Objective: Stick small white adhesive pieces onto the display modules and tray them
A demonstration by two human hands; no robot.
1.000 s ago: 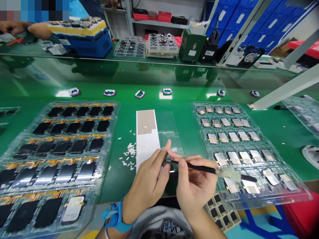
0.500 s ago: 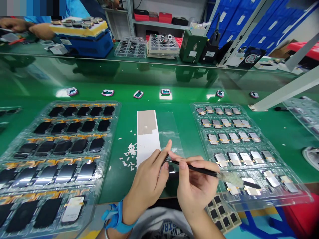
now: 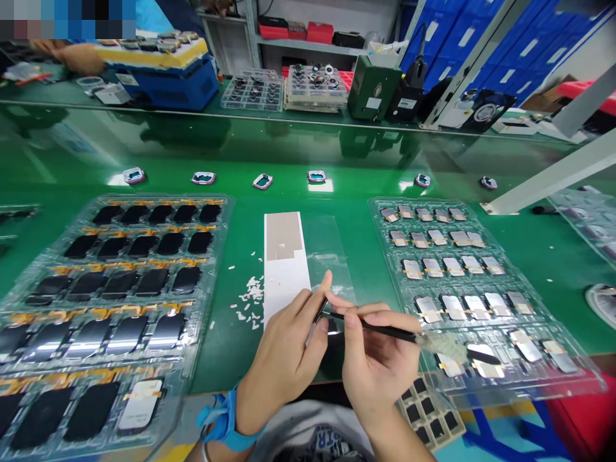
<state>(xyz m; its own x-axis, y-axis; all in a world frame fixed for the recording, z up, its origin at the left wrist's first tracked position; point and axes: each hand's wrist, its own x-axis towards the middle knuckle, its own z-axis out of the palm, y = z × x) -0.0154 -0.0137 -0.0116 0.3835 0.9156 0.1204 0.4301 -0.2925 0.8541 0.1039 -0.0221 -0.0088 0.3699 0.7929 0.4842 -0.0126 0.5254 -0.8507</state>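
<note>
Control comes from tight pinches: left hand (image 3: 283, 359) holds a small dark part (image 3: 321, 311), right hand (image 3: 380, 362) a slim black tool (image 3: 370, 324).

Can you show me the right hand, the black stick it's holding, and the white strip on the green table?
right hand (image 3: 380, 362): head view, on the middle of the hand.
black stick (image 3: 380, 326): head view, on its thin shaft.
white strip (image 3: 285, 285): head view, on its white lower part.
</note>
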